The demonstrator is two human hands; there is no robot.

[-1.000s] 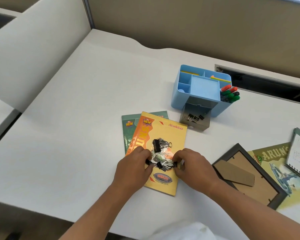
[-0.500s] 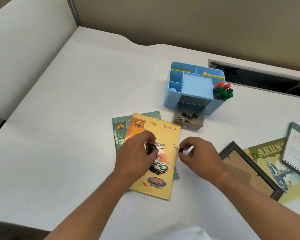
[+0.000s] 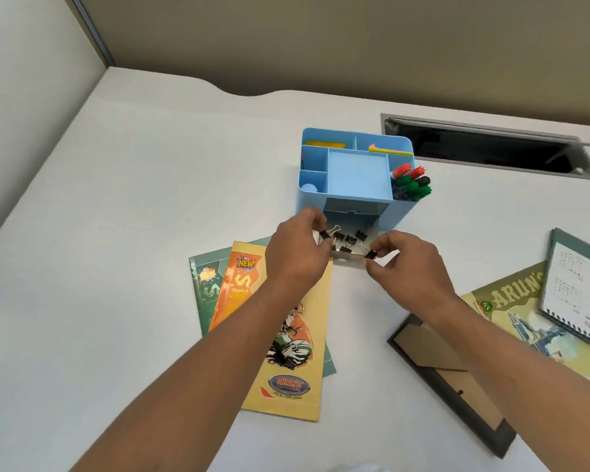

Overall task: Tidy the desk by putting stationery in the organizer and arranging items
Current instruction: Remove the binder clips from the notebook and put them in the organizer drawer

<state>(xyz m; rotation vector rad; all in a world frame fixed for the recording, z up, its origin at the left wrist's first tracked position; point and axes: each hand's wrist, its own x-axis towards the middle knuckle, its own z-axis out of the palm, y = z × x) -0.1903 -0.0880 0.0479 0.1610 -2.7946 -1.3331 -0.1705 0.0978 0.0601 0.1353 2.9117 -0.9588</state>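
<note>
The binder clip [image 3: 325,235] pinched in my left hand [image 3: 297,253] is black with silver wire loops, like the second clip [image 3: 371,255] in my right hand [image 3: 406,264]. The organizer [image 3: 358,175] is pale blue, its markers [image 3: 410,181] capped red and green. The yellow notebook [image 3: 312,379] carries orange print and lies over a green notebook [image 3: 201,287] on the white desk [image 3: 116,233].

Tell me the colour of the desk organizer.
The organizer is light blue; the head view shows it best.
</note>
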